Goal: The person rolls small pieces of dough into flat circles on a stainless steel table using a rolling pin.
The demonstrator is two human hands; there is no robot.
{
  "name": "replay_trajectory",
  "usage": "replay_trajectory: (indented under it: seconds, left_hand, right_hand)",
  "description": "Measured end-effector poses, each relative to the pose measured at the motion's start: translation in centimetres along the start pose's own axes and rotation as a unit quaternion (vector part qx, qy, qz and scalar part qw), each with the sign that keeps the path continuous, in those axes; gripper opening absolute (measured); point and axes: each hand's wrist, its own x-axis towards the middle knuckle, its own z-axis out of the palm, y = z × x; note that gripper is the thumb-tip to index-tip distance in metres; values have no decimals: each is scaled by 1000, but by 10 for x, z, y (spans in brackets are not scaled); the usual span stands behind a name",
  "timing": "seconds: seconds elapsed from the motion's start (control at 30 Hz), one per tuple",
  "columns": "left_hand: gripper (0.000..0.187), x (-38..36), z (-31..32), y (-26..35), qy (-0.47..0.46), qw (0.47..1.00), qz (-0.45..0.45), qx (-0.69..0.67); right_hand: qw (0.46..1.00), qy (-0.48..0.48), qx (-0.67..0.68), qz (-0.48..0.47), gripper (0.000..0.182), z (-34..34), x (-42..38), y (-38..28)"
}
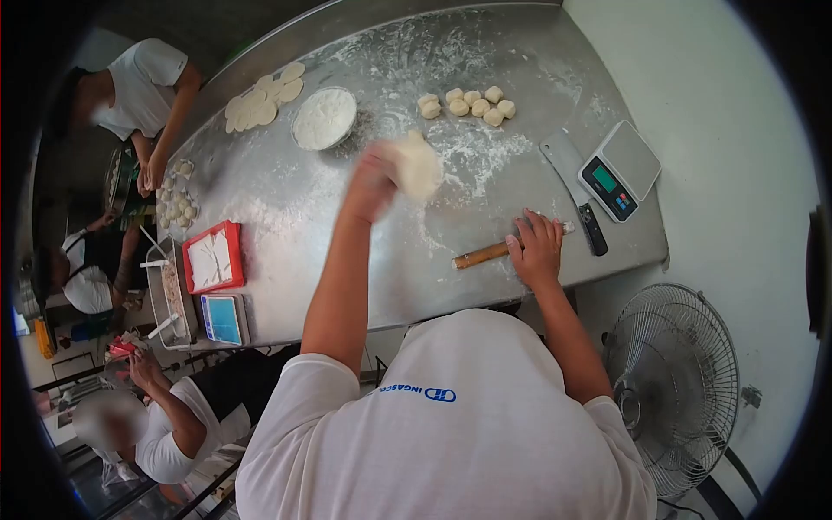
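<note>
Dough in a thin round sheet (418,167) hangs from my left hand (373,180), which is blurred by motion above the floured steel table (373,251). Near the front edge, my right hand (537,247) rests over a wooden rolling pin (481,256), its fingers around the end part. Beyond my hands lie several small dough balls (481,107). A bowl of flour (324,119) stands to the upper left of my left hand. Flat dough rounds (251,110) overlap at the back left.
A digital scale (617,178) and a cleaver (568,178) lie at right, with a fan (672,381) beside the table. At left are a red tray (213,258), a blue scale (224,319), a metal filling pan (171,295) and co-workers (152,87).
</note>
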Motion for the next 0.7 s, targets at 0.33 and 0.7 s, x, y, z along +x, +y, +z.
replay_trajectory:
  seconds: [0.33,0.7]
  left_hand:
    - [46,74,-10,0,116,974,45,189]
    - [45,88,-3,-77,27,751,106,651]
  right_hand:
    - [1000,7,13,7,38,1,2,-1]
    - [1000,1,18,25,41,1,-2,-1]
